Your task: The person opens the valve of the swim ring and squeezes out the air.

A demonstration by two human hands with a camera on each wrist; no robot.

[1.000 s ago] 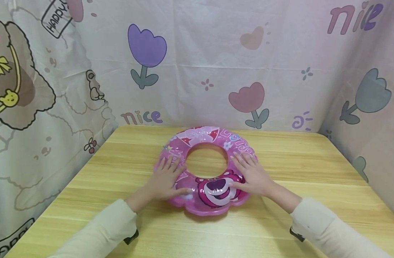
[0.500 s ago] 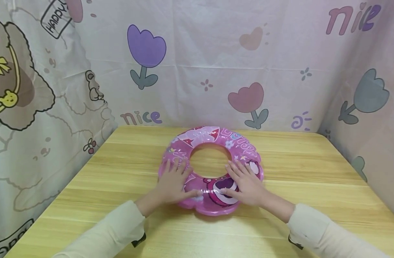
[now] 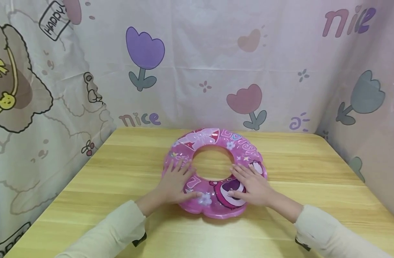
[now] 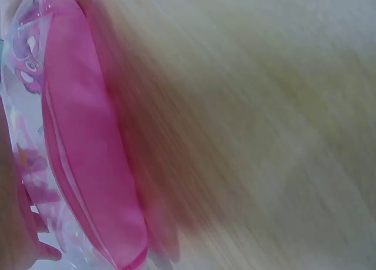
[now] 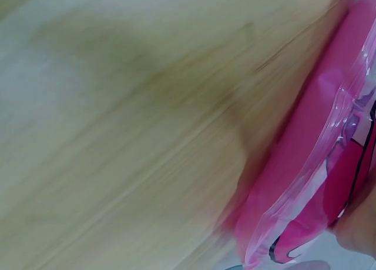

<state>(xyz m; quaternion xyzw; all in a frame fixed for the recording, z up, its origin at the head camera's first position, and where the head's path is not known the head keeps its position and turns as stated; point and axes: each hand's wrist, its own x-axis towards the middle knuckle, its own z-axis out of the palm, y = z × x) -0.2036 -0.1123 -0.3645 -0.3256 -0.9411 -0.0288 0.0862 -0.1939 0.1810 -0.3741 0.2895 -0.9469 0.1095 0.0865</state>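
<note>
Your left hand (image 3: 174, 184) rests palm-down on the left side of the inflatable swim ring (image 3: 216, 209); your right hand (image 3: 255, 188) rests on its right side. Fingers of the 2 hands are spread and nearly straight, touching without gripping.

Vs. 1.0 s ago: ring slightly further right and turned counterclockwise; bear face (image 3: 229, 200) and white flower (image 3: 205, 199), printed on the near side, have slid right. Your right hand now covers part of the face.

Ring lies flat mid-table, reaching close to the far edge. Glossy pink plastic, scalloped outer rim, round hole; wrist views show transparent film over a pink side wall.

Table (image 3: 313, 172): pale, streaky wood grain. Your sleeves (image 3: 117, 224): cream fabric. Beyond, a lightly creased cloth backdrop (image 3: 190, 43) with printed tulips.
</note>
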